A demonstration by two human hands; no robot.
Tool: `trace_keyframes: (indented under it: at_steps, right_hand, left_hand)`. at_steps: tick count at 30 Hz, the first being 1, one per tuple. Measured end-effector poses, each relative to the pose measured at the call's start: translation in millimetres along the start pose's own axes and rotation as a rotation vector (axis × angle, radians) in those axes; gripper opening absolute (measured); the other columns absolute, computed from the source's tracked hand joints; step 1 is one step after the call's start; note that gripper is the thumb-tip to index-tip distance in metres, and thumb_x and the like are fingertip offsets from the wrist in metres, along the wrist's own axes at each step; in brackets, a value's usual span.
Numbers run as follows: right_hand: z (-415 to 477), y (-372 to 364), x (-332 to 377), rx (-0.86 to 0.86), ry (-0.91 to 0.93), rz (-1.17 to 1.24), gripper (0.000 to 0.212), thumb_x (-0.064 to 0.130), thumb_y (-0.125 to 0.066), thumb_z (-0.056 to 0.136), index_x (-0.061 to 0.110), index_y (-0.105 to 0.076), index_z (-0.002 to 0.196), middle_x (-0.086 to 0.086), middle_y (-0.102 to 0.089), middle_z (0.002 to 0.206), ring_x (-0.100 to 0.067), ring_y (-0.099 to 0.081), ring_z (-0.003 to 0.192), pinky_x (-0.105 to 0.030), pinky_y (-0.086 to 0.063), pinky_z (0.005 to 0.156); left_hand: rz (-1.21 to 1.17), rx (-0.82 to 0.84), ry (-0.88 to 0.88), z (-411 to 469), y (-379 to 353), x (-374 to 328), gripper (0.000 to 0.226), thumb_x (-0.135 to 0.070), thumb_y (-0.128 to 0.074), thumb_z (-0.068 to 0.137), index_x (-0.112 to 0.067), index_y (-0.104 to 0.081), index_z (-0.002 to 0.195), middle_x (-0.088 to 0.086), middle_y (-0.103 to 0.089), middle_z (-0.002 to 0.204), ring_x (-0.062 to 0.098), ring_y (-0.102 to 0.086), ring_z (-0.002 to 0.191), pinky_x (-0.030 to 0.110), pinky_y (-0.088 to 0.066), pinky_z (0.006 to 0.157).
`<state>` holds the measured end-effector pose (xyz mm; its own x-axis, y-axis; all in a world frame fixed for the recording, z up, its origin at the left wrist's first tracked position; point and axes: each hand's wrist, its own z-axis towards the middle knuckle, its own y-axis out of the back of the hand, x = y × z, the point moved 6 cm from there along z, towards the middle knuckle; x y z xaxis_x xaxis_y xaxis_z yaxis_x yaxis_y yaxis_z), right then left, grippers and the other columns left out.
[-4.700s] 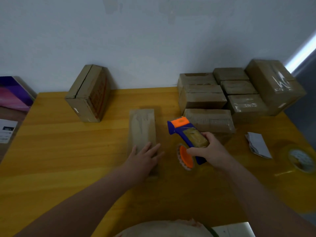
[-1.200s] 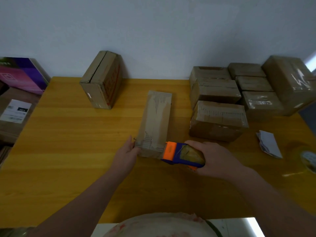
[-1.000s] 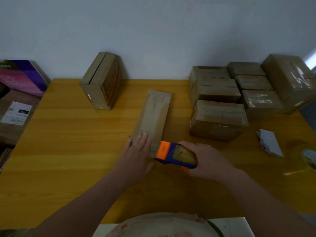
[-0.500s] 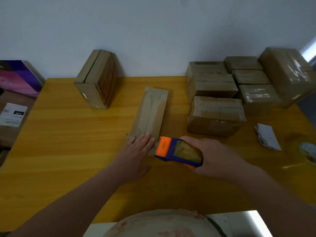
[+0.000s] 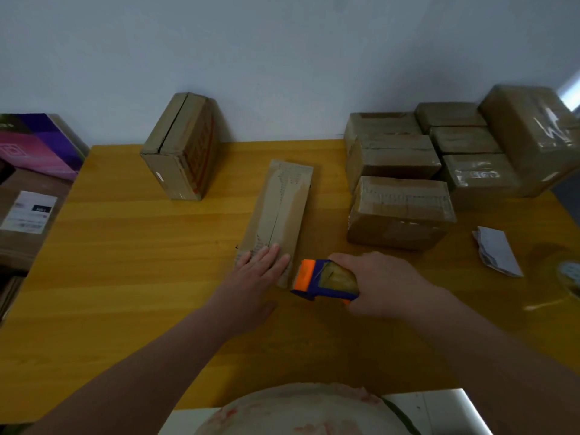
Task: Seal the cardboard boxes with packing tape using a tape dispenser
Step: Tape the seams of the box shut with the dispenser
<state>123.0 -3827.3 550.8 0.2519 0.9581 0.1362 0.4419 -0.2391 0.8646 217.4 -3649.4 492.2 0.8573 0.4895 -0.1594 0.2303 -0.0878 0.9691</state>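
Tabletop [image 5: 125,246]: yellow wood.
Left hand [image 5: 251,284]: flat fingers steady my long box [image 5: 279,208].
Right hand [image 5: 386,284]: fingers wrap tape dispenser [image 5: 323,279].

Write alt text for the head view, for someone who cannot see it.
A left hand presses flat on the near end of a long box on a wooden table, while the right hand grips a blue and orange tape dispenser beside that end. More boxes stand at the right, a lone box at the back left.
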Motion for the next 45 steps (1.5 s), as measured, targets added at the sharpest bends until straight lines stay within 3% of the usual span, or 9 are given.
trace_keyframes:
  at_steps: [8,12,21,25,29,33,36,42,45]
  right_hand:
    - [27.3,5.3,1.8,0.101,-0.035,0.096,0.090,0.041,-0.074,0.064,0.045,-0.032,0.143,0.014,-0.045,0.090,-0.008,-0.050,0.076,-0.024,-0.042,0.054]
    - [35.1,0.8,-5.7,0.265,-0.077,0.281,0.090,0.031,-0.077,0.062,0.039,-0.038,0.143,0.006,-0.050,0.098,-0.014,-0.057,0.084,-0.025,-0.048,0.059]
    - [31.5,-6.9,-10.3,0.362,-0.110,0.319,0.070,0.042,-0.074,0.070,0.025,-0.052,0.135,0.005,-0.053,0.106,-0.014,-0.053,0.092,-0.025,-0.045,0.065]
    - [22.5,-14.7,-26.2,0.280,-0.155,0.143,0.079,0.053,-0.073,0.067,0.032,-0.047,0.138,0.004,-0.051,0.114,-0.015,-0.053,0.097,-0.028,-0.049,0.070]
    - [11.2,-11.8,-49.1,0.051,-0.219,0.327,0.093,0.072,-0.067,0.069,0.036,-0.030,0.146,0.006,-0.050,0.118,-0.014,-0.049,0.099,-0.028,-0.045,0.076]
    - [8.0,-12.7,-51.2,-0.079,-0.223,0.322,0.067,0.049,-0.049,0.094,0.033,-0.019,0.151,-0.002,-0.048,0.120,-0.021,-0.052,0.106,-0.036,-0.047,0.087]
    - [4.2,-16.0,-43.5,-0.107,-0.220,0.247,0.065,0.039,-0.053,0.094,0.031,-0.020,0.150,-0.003,-0.048,0.125,-0.024,-0.053,0.113,-0.037,-0.047,0.091]
    - [1.2,-26.5,-32.1,-0.099,-0.180,0.058,0.063,0.037,-0.059,0.089,0.025,-0.031,0.144,-0.002,-0.054,0.131,-0.023,-0.055,0.117,-0.034,-0.049,0.088]
    - [1.0,-40.8,-30.9,0.002,-0.180,0.058,0.079,0.028,-0.066,0.084,0.025,-0.023,0.151,-0.001,-0.054,0.130,-0.022,-0.057,0.114,-0.032,-0.052,0.086]
  left_hand:
    - [0.017,-0.003,0.044,2.8,2.5,-2.3,0.076,-0.025,-0.046,0.098,-0.028,0.010,0.151,0.000,0.014,0.159,0.018,0.011,0.147,0.035,0.010,0.115]
    - [0.026,-0.022,0.049,4.3,3.9,-2.4,0.073,-0.019,-0.043,0.099,-0.028,0.008,0.151,-0.001,0.012,0.160,0.017,0.008,0.147,0.034,0.009,0.115]
    - [0.091,-0.041,0.101,9.2,7.2,-5.4,0.074,-0.005,-0.040,0.098,-0.029,0.005,0.152,-0.003,0.008,0.161,0.015,0.003,0.147,0.032,0.000,0.117]
    - [0.076,-0.054,0.112,10.0,11.3,-5.4,0.079,0.002,-0.042,0.095,-0.029,0.002,0.152,-0.005,0.005,0.161,0.013,0.001,0.147,0.030,-0.001,0.117]
    - [0.030,-0.104,0.134,7.0,22.1,-2.0,0.067,-0.001,-0.042,0.095,-0.027,-0.018,0.152,-0.006,-0.014,0.159,0.012,-0.013,0.146,0.028,-0.014,0.116]
    - [-0.005,-0.187,0.170,9.2,57.9,-4.9,0.050,-0.009,-0.050,0.093,-0.022,-0.045,0.142,0.001,-0.041,0.149,0.021,-0.040,0.135,0.033,-0.036,0.107]
    - [0.009,-0.294,0.196,9.8,103.0,-6.4,0.033,-0.011,-0.056,0.090,-0.017,-0.063,0.121,0.007,-0.062,0.124,0.029,-0.061,0.107,0.038,-0.052,0.082]
    - [-0.012,-0.396,0.239,16.5,186.9,-8.1,0.038,-0.007,-0.054,0.086,-0.026,-0.063,0.118,0.002,-0.063,0.114,0.026,-0.059,0.104,0.039,-0.050,0.084]
    - [-0.012,-0.412,0.186,17.8,213.2,-9.6,0.030,-0.011,-0.045,0.094,-0.025,-0.067,0.110,0.002,-0.067,0.107,0.024,-0.060,0.100,0.038,-0.050,0.082]
